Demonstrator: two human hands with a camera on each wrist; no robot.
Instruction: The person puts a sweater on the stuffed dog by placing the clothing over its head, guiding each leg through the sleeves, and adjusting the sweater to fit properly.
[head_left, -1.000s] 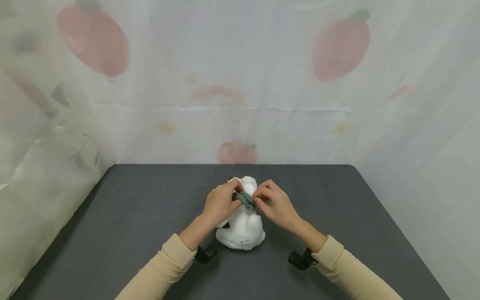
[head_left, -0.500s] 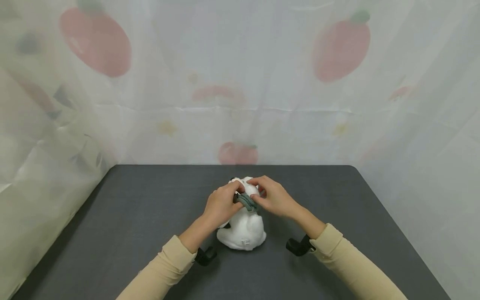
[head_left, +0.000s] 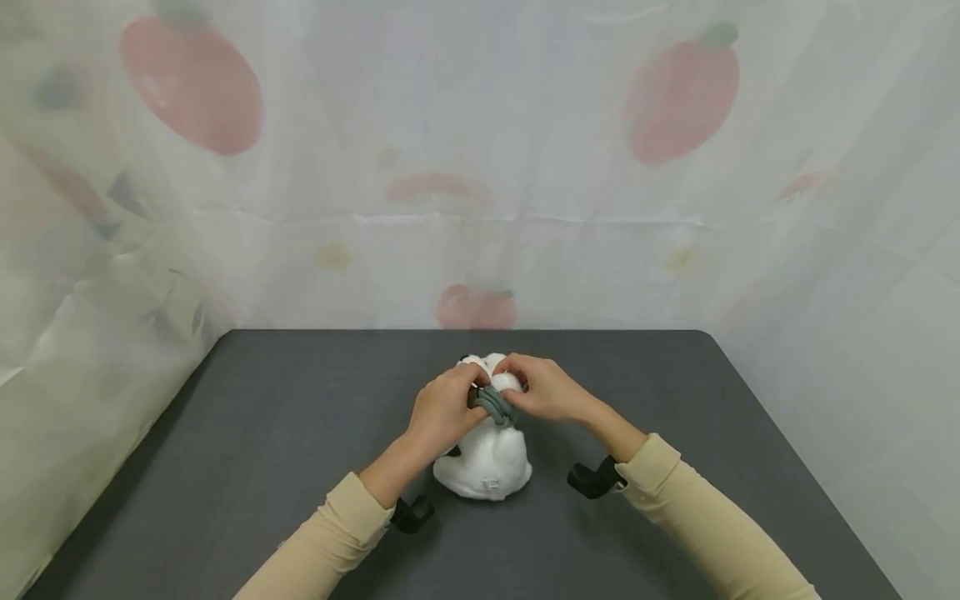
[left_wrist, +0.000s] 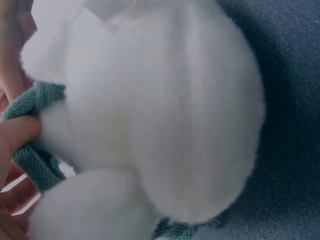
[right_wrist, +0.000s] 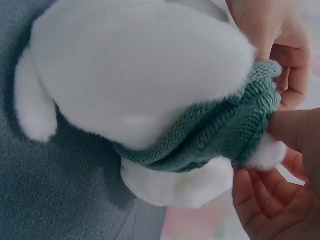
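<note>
Curtain (head_left: 480, 167), pale and printed with red fruit, hangs behind and beside the dark surface (head_left: 225, 450), and on that surface, about the middle, sits the toy (head_left: 487, 454), a white plush animal turned away from the person, its base resting on the cloth top. Round its neck, between the head and the body, lies the scarf (head_left: 492, 403), a green knitted band. Judging from how things lie, the work of dressing the toy looks well along: the scarf already circles the neck, as the right wrist view shows it wrapped snugly under the head (right_wrist: 210, 135), and what seems left is only to settle or fasten its ends, though whether they are tied cannot be told. The left hand (head_left: 444, 410) has its grip closed on the scarf at the toy's left side, the thumb pressing the knit (left_wrist: 35, 130) against the plush while the fingers curl behind. The right hand (head_left: 543, 392) likewise pinches the scarf at the right side of the neck, its fingertips drawn together on the bunched end of the knit, with the palm cupped just below the head. Both hands touch the toy and nearly meet over it. Black wrist mounts (head_left: 592, 481) show below the beige sleeves (head_left: 697, 525).
</note>
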